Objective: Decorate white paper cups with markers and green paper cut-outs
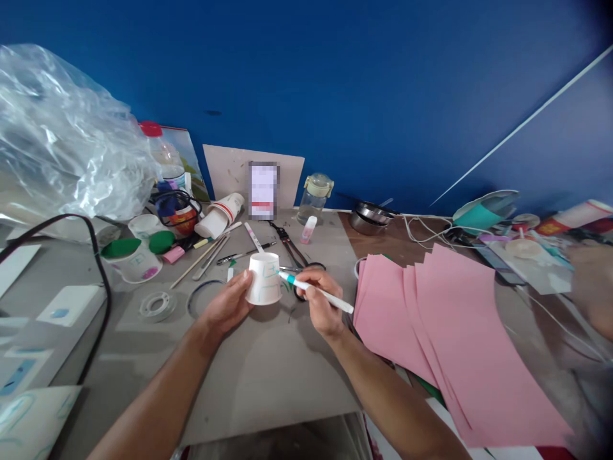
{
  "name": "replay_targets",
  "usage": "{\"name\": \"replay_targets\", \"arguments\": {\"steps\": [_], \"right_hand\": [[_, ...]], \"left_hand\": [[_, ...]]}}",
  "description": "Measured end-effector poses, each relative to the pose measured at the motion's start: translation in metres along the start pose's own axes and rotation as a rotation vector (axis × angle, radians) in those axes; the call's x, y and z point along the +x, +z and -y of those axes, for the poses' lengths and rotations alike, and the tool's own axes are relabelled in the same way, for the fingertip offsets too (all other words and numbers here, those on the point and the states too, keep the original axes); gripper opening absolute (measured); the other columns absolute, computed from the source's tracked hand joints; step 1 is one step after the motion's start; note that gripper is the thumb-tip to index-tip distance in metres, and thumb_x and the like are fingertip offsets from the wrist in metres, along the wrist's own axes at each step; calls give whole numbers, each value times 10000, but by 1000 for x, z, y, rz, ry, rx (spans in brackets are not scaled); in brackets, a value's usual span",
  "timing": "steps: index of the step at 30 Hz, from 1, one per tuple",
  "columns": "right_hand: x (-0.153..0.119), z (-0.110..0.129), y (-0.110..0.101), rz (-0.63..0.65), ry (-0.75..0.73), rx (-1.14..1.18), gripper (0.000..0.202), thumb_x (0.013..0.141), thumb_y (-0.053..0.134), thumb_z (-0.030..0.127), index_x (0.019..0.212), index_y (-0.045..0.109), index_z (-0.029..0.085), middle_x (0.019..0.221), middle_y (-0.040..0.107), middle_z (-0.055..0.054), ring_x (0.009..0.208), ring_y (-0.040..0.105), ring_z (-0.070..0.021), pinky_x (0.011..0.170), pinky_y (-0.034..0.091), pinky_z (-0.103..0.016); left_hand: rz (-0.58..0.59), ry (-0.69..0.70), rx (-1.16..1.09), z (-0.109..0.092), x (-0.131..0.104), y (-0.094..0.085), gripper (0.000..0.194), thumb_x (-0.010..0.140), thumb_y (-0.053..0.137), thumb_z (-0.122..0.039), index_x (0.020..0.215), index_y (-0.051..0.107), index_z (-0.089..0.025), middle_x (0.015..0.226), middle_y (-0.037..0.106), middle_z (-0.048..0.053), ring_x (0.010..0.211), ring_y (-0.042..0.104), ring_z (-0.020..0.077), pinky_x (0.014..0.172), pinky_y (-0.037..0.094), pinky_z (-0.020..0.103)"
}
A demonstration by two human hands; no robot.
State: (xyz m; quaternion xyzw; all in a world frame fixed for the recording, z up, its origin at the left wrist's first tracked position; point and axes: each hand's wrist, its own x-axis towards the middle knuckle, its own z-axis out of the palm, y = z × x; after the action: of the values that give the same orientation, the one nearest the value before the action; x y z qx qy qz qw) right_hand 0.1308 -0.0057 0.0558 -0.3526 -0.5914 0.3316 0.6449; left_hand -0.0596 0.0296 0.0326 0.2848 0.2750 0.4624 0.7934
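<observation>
My left hand [230,301] grips a white paper cup [262,291] by its left side, bottom end up, over the grey table. Green lines are drawn on the cup's side. Between the fingers of my right hand [324,305] is a white marker pen [330,298] with a teal end. Its tip meets or nearly meets the cup's right side. Behind the right hand lie black-handled scissors [302,289], partly hidden. A pink-and-white bottle [309,230] stands beyond the cup.
Pink paper sheets [454,319] cover the table at the right. On the left are a roll of clear tape [157,306], a decorated cup [136,265] and a black cable [109,294]. A lidded jar [313,199] and a phone [263,190] stand at the back.
</observation>
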Motion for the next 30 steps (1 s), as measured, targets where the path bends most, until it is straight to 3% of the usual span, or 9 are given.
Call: {"name": "replay_targets", "arguments": {"steps": [5, 7, 9, 12, 15, 19, 24, 27, 30], "right_hand": [[6, -2, 8, -117, 146, 102, 517, 930, 413, 566, 1307, 489, 220, 873, 677, -48, 498, 516, -107, 500, 445, -281], [8, -4, 10, -89, 214, 69, 490, 937, 427, 549, 1276, 520, 208, 814, 689, -35, 478, 522, -103, 497, 452, -272], [9, -7, 12, -50, 256, 24, 412, 919, 502, 513, 1180, 583, 204, 788, 697, -28, 582, 604, -131, 586, 505, -285], [9, -10, 14, 21, 284, -3, 363, 874, 599, 457, 1152, 589, 224, 910, 731, -45, 845, 683, -184, 791, 544, -342], [7, -10, 15, 70, 339, 36, 351, 858, 621, 422, 1158, 587, 243, 995, 738, -44, 931, 688, -194, 839, 550, -352], [6, -8, 17, 64, 401, 94, 355, 832, 653, 396, 1152, 597, 251, 1032, 730, -42, 941, 687, -194, 844, 553, -345], [7, -14, 16, -21, 399, 39, 339, 819, 664, 364, 1127, 619, 229, 932, 724, -28, 845, 675, -176, 788, 546, -317], [8, -18, 14, -61, 383, -5, 332, 809, 668, 364, 1103, 631, 213, 855, 707, -17, 762, 651, -162, 725, 536, -296], [10, -22, 12, -70, 379, -52, 323, 817, 651, 392, 1078, 635, 201, 810, 682, -9, 718, 619, -152, 671, 518, -273]], "left_hand": [[4, -35, 20, -2, -2, 4, 568, 714, 759, -511, 1137, 689, -138, 1057, 739, 115, 1008, 671, 274, 887, 515, 352], [12, -33, 8, 0, -3, 4, 545, 724, 748, -517, 1122, 699, -149, 1055, 742, 109, 1034, 665, 281, 922, 504, 366], [22, -33, -3, 1, -3, 3, 520, 747, 729, -513, 1125, 701, -157, 1045, 746, 106, 1062, 655, 287, 962, 484, 384], [32, -25, -11, 3, -2, 2, 513, 789, 698, -488, 1185, 674, -162, 1055, 745, 112, 1091, 644, 293, 997, 460, 407], [28, 7, -4, 1, -2, 3, 490, 792, 709, -443, 1194, 670, -166, 1073, 741, 114, 1071, 654, 290, 989, 465, 408], [-44, 20, 40, -1, -3, 7, 410, 801, 715, -366, 1165, 686, -179, 1052, 748, 100, 1004, 681, 275, 934, 497, 399], [-63, -10, 37, 4, -2, 13, 328, 821, 689, -326, 1120, 709, -193, 1057, 745, 96, 1010, 671, 274, 904, 504, 367], [-31, -57, 28, 6, -3, 16, 328, 848, 649, -364, 1124, 702, -195, 1077, 736, 102, 1038, 652, 279, 906, 496, 367], [107, -91, 38, 3, -8, 21, 485, 836, 632, -493, 1197, 658, -170, 1161, 693, 126, 1096, 613, 289, 954, 460, 388]]}}
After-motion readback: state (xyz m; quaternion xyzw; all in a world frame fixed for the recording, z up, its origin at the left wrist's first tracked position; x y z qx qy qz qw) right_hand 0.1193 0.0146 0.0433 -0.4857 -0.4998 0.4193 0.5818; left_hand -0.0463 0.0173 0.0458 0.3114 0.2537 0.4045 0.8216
